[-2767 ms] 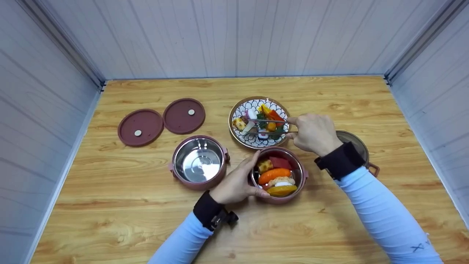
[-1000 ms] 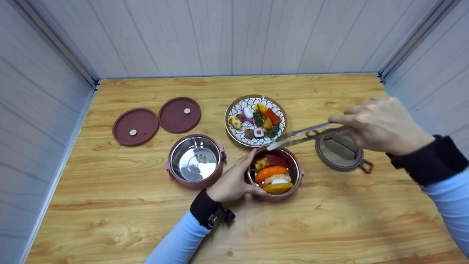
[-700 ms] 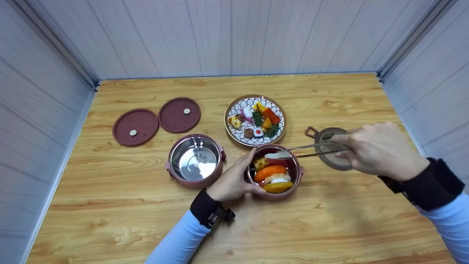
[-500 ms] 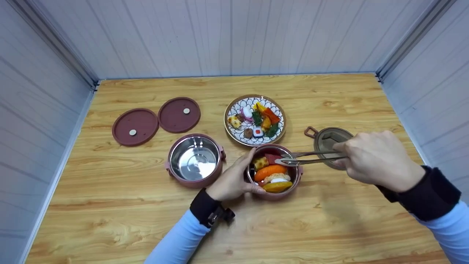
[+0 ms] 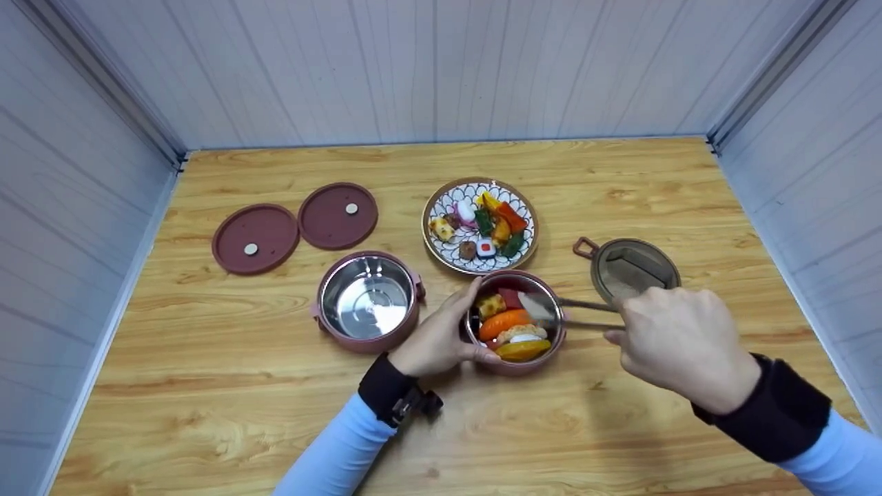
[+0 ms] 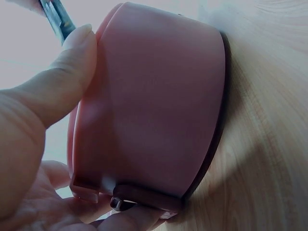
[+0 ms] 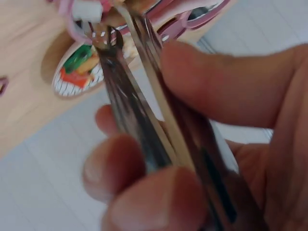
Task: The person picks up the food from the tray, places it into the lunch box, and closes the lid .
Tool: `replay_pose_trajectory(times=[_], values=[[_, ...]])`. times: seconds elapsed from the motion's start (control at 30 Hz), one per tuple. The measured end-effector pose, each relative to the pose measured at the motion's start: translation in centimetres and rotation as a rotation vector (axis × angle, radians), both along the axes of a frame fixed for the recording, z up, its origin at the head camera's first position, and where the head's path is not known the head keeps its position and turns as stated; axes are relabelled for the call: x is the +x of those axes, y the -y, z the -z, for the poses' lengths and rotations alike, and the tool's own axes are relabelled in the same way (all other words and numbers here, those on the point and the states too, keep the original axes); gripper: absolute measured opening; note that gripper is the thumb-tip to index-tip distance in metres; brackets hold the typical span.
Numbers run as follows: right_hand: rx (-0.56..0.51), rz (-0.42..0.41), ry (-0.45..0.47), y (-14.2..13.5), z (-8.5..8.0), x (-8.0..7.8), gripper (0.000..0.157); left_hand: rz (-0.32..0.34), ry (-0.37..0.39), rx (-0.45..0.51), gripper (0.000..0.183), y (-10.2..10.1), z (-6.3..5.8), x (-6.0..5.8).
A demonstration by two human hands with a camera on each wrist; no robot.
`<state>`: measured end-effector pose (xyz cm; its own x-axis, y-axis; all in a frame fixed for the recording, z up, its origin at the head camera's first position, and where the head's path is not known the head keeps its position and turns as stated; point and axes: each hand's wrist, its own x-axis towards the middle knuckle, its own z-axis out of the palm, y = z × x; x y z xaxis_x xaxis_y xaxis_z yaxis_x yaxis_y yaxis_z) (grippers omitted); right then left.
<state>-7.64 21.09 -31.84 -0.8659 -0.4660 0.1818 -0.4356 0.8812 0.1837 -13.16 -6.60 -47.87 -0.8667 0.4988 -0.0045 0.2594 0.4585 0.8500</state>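
My left hand [image 5: 441, 337] holds a pink pot [image 5: 517, 368] by its left side, thumb at the rim. In the left wrist view the fingers wrap round the pot's wall [image 6: 159, 96] near its handle. My right hand [image 5: 679, 341] grips metal tongs [image 5: 586, 314], whose tips are inside the pot's right side. A whitish piece [image 7: 86, 10] shows near the tong tips in the right wrist view; blur hides whether they pinch it. The pot contains an orange sausage-shaped piece [image 5: 505, 324], a red piece [image 5: 508, 297], a browned yellowish piece [image 5: 491, 305] and a yellow piece [image 5: 524, 352].
A second pink pot [image 5: 406, 329], bare inside, stands left of the left hand. Two maroon lids [image 5: 231, 241] lie farther left. Behind the held pot is a patterned plate [image 5: 441, 251] with several food pieces. A grey-brown lid [image 5: 623, 279] lies beyond the right hand.
The tongs took a whitish piece from the plate and carried it into the pot. Since then the right hand has moved down and left with the tongs. The left hand keeps its grip.
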Motion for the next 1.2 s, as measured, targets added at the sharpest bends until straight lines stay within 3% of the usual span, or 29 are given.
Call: replay_pose_trajectory(times=[0.1,0.33,0.5,0.8,1.03,1.2], values=[[0.001,0.006,0.062,-0.3,-0.2,0.1,0.046,-0.004,0.003,-0.004,0.123,0.0,-0.1,0.1],[-0.024,-0.015,0.028,-0.7,0.0,-0.7,0.045,-0.008,0.01,-0.015,0.122,0.0,-0.1,0.1],[-0.026,0.004,0.053,-0.9,0.2,-0.9,0.041,-0.014,0.021,-0.025,0.122,0.0,-0.2,0.2],[-0.025,0.054,0.047,-1.5,0.6,-0.9,0.051,-0.017,0.029,-0.011,0.123,0.1,-0.2,0.2],[-0.051,0.072,0.105,-1.9,-0.2,-1.2,0.025,-0.009,0.032,0.001,0.121,0.1,-0.1,0.2],[-0.085,0.109,0.111,-2.2,-0.9,-1.5,0.041,-0.004,0.019,0.0,0.12,0.0,-0.1,0.1]])
